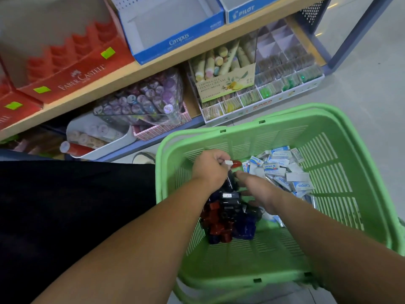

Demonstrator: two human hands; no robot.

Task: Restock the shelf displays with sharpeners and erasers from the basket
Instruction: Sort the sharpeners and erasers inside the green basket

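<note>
— How far along am I?
— Early, I'd judge. Sharpeners [228,220] and erasers [282,172] lie heaped in the green basket [328,119]. Your left hand [210,170] clutches several sharpeners; your right hand [258,191], I cannot tell. The Campus box [166,20] shows empty.

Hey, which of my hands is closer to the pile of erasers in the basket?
Right. The right hand sits at the left edge of the eraser pile; the left hand is farther left, above the sharpeners.
</note>
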